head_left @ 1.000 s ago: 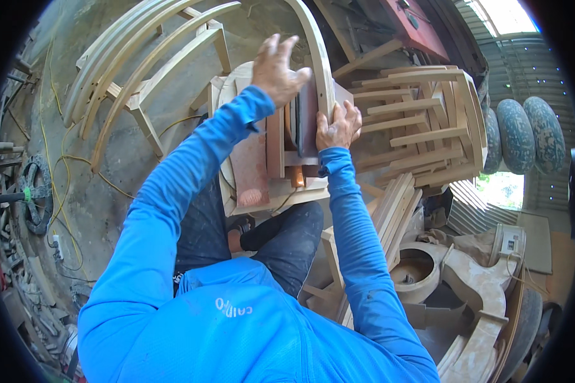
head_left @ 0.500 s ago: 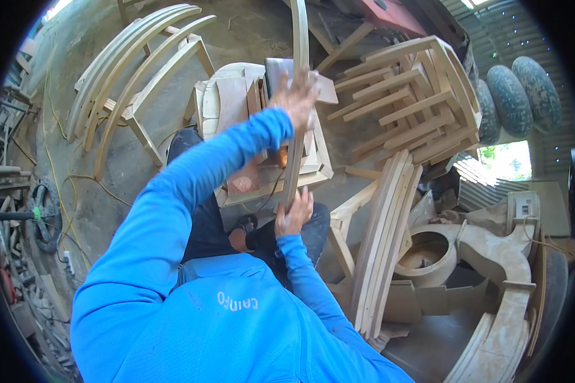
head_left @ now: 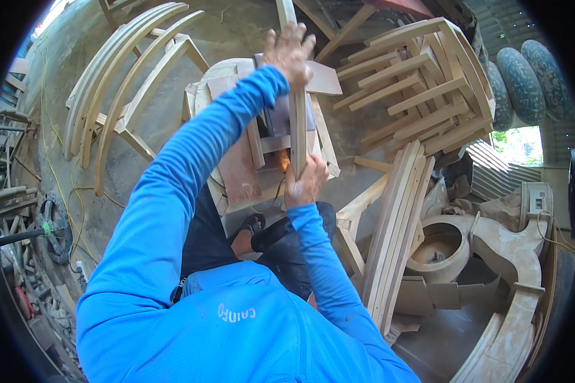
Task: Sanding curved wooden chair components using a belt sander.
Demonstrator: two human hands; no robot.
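Note:
I hold a long curved wooden slat (head_left: 297, 127) upright over a small wooden work stool (head_left: 236, 166). My left hand (head_left: 288, 52) grips the slat high up, fingers spread over it. My right hand (head_left: 305, 182) clasps the slat's lower part, close to the stool's front edge. On the stool lie a reddish-brown board (head_left: 239, 169) and other wood pieces. Both arms wear blue sleeves. My sandalled foot (head_left: 252, 225) shows below the stool.
Several curved wooden pieces (head_left: 118, 83) lie on the concrete floor at left. Stacked slatted chair frames (head_left: 421, 76) stand at upper right, leaning planks (head_left: 399, 230) at right, rounded wooden furniture parts (head_left: 491, 255) at lower right. A yellow cable (head_left: 58, 185) and tools lie at far left.
My left hand has slid higher up the slat, and my right hand has risen from near my knee to grip the slat's lower part. The slat now stands more upright.

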